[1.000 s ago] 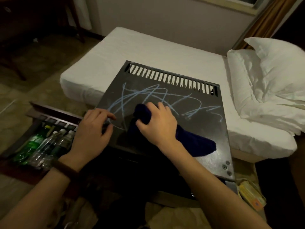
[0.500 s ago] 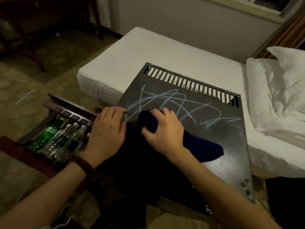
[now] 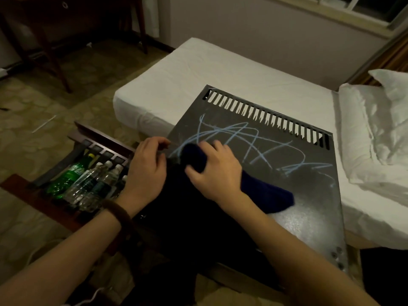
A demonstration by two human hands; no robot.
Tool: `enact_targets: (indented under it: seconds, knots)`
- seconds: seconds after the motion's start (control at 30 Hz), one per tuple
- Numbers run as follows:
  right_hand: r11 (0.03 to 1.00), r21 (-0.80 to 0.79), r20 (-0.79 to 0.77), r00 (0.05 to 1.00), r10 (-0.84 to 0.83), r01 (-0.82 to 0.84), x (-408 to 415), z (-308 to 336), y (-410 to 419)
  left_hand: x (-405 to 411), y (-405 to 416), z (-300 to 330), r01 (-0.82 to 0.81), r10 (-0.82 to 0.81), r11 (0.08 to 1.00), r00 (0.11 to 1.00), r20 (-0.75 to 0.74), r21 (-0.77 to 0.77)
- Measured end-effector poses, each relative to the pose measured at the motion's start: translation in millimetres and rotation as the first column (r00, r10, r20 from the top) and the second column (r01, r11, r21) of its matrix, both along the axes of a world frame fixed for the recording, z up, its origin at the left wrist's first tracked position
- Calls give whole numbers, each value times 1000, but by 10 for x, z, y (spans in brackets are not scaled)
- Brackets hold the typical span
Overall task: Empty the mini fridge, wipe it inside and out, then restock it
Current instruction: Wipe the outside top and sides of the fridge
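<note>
The black mini fridge [image 3: 309, 217] stands in front of me, its top panel scrawled with pale blue chalk lines [image 3: 254, 142] and slotted along the far edge. My right hand [image 3: 216, 171] grips a dark blue cloth [image 3: 265, 193] and presses it on the panel at the left end of the scribbles. My left hand [image 3: 148, 166] rests on the fridge's left top edge, fingers curled over it. A green bottle [image 3: 68, 175] and several clear water bottles [image 3: 97, 184] lie in a dark wooden tray [image 3: 44, 197] on the floor to the left.
A bed with a white sheet [image 3: 220, 76] stands right behind the fridge, with white pillows [image 3: 379, 138] at the right. A dark wooden table's legs [image 3: 59, 69] stand at the far left on the patterned floor. A white cable [image 3: 92, 294] trails near my left forearm.
My view has shifted left and back a little. My right hand has slid the cloth slightly left along the panel. My left hand has stayed on the fridge's left edge.
</note>
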State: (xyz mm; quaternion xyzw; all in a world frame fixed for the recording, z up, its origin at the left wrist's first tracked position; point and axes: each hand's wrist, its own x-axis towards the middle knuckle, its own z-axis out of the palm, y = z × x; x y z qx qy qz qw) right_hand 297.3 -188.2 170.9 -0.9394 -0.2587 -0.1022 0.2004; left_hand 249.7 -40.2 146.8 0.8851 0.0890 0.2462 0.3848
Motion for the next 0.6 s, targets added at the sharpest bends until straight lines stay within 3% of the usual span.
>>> enact_targets:
  seconds: [0.07, 0.17, 0.3, 0.43, 0.6]
  knots:
    - [999, -22, -63, 997, 34, -35, 41, 26, 68, -10, 22, -14, -33, 33, 996, 999, 2, -83]
    - [987, -6, -26, 987, 160, -160, -242, 39, -382, -15, 49, -20, -76, 72, 970, 997, -27, -229]
    - [974, 14, -34, 974, 226, -226, -528, 19, -860, 1, 54, -17, -135, 134, 949, 991, -21, -286]
    - [988, 25, 14, 988, 151, -151, -133, -20, -165, 18, 72, -27, -181, 196, 913, 981, 4, -367]
    - [999, -23, -43, 998, 40, -41, 280, 22, 605, 12, 93, -25, -201, 213, 816, 976, -43, -542]
